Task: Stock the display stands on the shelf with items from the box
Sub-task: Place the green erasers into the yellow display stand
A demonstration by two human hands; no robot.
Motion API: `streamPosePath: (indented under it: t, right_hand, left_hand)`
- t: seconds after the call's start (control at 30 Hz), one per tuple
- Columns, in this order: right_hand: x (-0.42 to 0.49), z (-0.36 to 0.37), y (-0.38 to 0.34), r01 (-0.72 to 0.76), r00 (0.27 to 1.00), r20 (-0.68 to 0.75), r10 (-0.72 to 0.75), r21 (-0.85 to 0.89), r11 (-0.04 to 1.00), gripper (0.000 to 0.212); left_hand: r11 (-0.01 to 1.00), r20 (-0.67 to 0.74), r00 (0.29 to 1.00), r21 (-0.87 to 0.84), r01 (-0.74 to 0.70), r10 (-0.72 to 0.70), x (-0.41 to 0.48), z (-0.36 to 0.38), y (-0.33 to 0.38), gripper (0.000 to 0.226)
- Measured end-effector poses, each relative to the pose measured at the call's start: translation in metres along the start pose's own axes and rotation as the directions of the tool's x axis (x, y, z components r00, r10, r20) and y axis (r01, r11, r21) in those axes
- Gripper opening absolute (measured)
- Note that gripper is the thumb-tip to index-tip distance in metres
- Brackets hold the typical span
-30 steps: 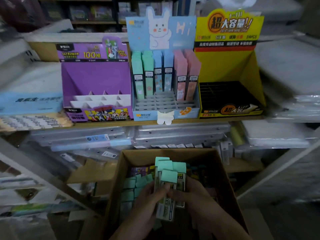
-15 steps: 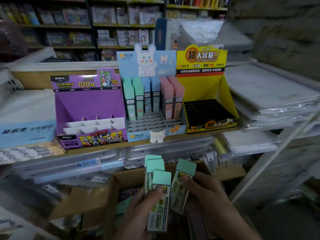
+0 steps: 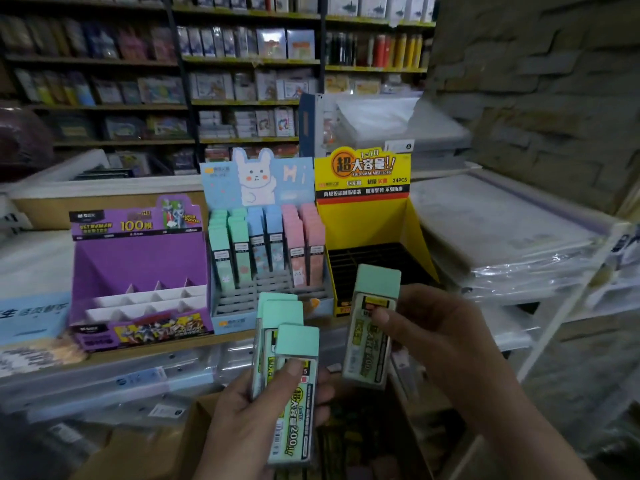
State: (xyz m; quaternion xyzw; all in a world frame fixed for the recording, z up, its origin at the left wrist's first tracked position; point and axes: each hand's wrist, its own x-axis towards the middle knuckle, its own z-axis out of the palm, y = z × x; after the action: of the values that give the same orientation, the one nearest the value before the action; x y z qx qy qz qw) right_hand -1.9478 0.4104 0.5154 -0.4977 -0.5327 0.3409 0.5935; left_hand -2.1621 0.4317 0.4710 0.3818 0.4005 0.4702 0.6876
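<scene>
My left hand (image 3: 266,407) grips a fanned stack of mint-capped lead cases (image 3: 289,341), thumb pressed on the front one. My right hand (image 3: 429,341) pinches a single mint-capped case (image 3: 372,327), held upright just in front of the yellow display stand (image 3: 367,209), whose black slotted tray (image 3: 367,258) holds nothing. On the wooden shelf, the blue bunny stand (image 3: 242,181) carries green, blue and pink cases in its back rows. Left of it, the purple stand (image 3: 138,258) has bare white dividers. The cardboard box (image 3: 194,424) sits below my hands, mostly hidden.
Plastic-wrapped stacks of sheets (image 3: 498,237) lie on white racking at the right, against a brick wall (image 3: 536,81). Clear folders (image 3: 104,379) fill the level under the shelf. Stocked store shelves (image 3: 242,81) stand behind.
Both hands rose out of the box with the cases. My right hand separated one case from the stack and carried it up and right toward the yellow stand. The view tilted upward.
</scene>
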Motion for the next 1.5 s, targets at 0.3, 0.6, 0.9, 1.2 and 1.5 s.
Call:
streamPosePath:
  t: [0.3,0.6,0.9,1.2,1.5]
  right_hand:
    - [0.083,-0.014,-0.019,0.171,0.967,-0.153,-0.202,-0.193,0.966,0.015]
    - [0.152,-0.004,0.006,0.194,0.951,-0.165,-0.262,-0.341,0.92,0.011]
    - [0.168,0.001,0.026,0.204,0.959,-0.104,-0.265,-0.395,0.896,0.013]
    - [0.175,-0.003,0.027,0.196,0.973,-0.03,-0.229,-0.416,0.888,0.015]
    - [0.177,0.001,0.03,0.109,0.979,-0.089,-0.184,-0.532,0.84,0.006]
  left_hand:
    - [0.988,-0.054,0.988,-0.043,-0.147,0.145,0.015,0.045,0.012,0.024]
    - [0.972,-0.163,0.965,-0.09,-0.219,0.203,0.023,0.069,0.026,0.045]
    - [0.962,-0.192,0.953,-0.095,-0.257,0.236,0.04,0.063,0.038,0.044]
    - [0.97,-0.108,0.975,-0.125,-0.209,0.196,0.049,0.064,0.038,0.038]
    - [0.97,-0.096,0.978,-0.141,-0.198,0.186,0.05,0.067,0.04,0.04]
